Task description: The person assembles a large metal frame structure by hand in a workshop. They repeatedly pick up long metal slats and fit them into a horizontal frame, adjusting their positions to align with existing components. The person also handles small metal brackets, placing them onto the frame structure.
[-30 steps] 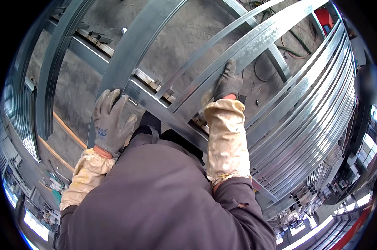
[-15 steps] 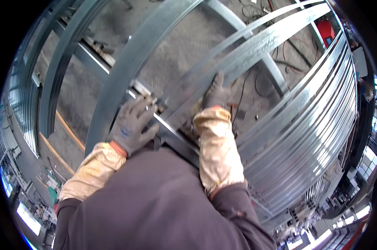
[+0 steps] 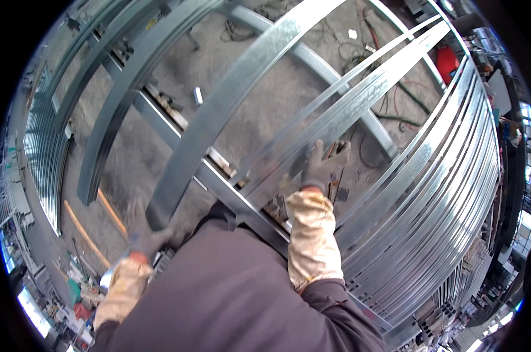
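Right hand (image 3: 324,167), gloved, flat and open on narrow steel strip (image 3: 359,100) at 1 o'clock | left hand (image 3: 145,232) gripping wide strip's (image 3: 230,100) lower end, 8 o'clock | bare floor (image 3: 277,100) between strips.

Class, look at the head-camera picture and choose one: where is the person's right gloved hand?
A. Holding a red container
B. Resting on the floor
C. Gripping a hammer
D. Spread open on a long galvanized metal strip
D: the right hand lies with fingers spread on the metal strip, which runs up to the right above the concrete floor.
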The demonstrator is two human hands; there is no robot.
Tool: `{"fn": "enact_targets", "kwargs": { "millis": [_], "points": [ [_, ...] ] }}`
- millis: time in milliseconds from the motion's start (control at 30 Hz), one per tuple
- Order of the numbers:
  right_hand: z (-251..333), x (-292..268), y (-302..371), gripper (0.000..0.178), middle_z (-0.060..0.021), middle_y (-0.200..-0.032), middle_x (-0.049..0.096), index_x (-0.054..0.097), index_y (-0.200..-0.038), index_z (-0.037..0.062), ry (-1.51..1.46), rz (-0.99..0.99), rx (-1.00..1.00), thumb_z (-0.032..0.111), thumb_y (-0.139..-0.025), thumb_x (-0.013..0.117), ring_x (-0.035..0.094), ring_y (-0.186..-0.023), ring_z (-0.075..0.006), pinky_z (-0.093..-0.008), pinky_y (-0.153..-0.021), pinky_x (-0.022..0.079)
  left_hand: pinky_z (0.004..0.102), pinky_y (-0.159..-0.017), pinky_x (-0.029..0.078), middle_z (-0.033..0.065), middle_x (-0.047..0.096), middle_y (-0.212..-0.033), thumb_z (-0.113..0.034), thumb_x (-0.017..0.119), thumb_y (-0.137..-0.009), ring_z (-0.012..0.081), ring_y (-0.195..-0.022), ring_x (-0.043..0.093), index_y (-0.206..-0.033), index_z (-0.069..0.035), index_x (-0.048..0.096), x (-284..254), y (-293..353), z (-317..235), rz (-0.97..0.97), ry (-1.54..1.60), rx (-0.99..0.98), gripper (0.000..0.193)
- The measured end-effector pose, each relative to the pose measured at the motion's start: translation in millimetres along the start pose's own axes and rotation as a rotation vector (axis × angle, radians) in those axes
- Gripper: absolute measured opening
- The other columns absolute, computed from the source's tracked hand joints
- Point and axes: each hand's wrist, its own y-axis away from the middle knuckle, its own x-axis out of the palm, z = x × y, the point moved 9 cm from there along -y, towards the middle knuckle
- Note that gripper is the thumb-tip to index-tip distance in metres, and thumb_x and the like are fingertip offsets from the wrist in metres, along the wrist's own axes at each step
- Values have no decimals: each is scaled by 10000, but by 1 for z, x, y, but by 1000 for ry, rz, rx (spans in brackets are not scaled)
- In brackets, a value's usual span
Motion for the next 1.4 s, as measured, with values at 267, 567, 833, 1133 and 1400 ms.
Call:
{"fn": "enact_targets", "kwargs": {
  "millis": [267, 567, 833, 1133, 1400],
  "points": [
    [52, 197, 128, 598, -128, -902, 722, 642, -1150, -70, -387, 550, 349, 437, -881, 810, 671, -727, -187, -328, -665, 552, 492, -992, 472, 221, 588, -1264, -335, 926, -564, 423, -1191, 572, -1391, -5, 462, 2, 48, 64, 180, 280, -96, 1004],
    [146, 205, 165, 463, -130, -1092, 717, 604, -1282, -8, -869, 658, 757, 331, -989, 720, 706, -914, -209, -343, -784, 586, 495, -972, 475, 212, 574, -1275, -373, 927, -556, 404, -1180, 578, -1400, -2, 457, -23, 66, 93, -151, 168, 229, 1035],
    [139, 143, -45, 648, -220, -1218, 704, 571, -1368, -57, -521, 388, 416, 485, -1018, 626, 691, -1051, -294, -405, -906, 552, 500, -1155, 365, 274, 426, -1493, -346, 913, -636, 449, -1365, 441, -1621, -2, 188, -30, -19, -43, 49, 246, 386, 1271],
    [-2, 77, -288, 569, -252, -1148, 717, 663, -1227, -92, -174, -34, 328, 409, -965, 725, 676, -1048, -344, -434, -944, 502, 481, -1072, 455, 268, 492, -1383, -417, 875, -706, 447, -1268, 530, -1606, 6, 234, 1, -112, -247, 81, 289, 560, 1183],
    [-6, 98, -321, 585, -291, -1127, 725, 699, -1191, -83, -164, 63, 387, 440, -931, 730, 685, -1097, -442, -474, -953, 503, 459, -1133, 413, 281, 474, -1433, -375, 894, -712, 445, -1338, 482, -1608, 15, 213, 15, -141, -290, 128, 270, 439, 1192]
  ]
}}
